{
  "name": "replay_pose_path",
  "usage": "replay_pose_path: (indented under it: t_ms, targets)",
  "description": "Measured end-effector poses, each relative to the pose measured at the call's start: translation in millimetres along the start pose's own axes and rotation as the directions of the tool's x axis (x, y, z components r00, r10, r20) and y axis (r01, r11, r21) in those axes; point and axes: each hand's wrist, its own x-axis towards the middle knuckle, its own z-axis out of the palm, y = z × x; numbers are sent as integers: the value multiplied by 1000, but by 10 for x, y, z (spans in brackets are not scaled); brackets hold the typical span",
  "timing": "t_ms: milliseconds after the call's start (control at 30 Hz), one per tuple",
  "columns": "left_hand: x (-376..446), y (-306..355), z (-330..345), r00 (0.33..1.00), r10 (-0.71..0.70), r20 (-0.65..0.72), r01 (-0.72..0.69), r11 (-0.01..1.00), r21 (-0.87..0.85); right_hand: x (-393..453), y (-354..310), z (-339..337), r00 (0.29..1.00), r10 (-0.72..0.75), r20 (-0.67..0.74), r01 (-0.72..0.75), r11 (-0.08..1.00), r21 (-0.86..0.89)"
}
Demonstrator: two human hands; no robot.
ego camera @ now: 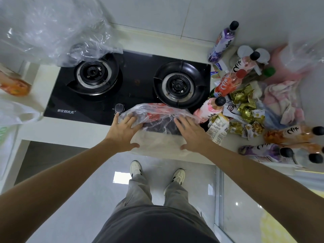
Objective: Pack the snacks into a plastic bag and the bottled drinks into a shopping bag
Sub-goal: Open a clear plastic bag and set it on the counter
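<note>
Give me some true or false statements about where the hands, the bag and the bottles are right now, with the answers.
1. Both hands, left hand and right hand, rest on the clear plastic bag. True.
2. That bag lies on the floor. False: it lies at the front edge of the gas stove.
3. A burner is lit. False: no flame shows.
4. The bottled drinks lie right of the stove. True.
5. Gold-wrapped snacks lie among the bottles. True.
</note>
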Motion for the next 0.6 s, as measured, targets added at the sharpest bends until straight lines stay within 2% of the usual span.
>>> replay_pose_path:
  t_ms: [300, 600]
  targets:
    - [-18, 5, -117, 994, -4, -108, 2, 1000, -19, -36, -137, -99, 993, 14, -119, -27, 993, -117]
    - [-57, 50, -224, 981, 37, -189, -45, 998, -37, -117, -302, -202, 943, 61, -327, -58, 998, 18]
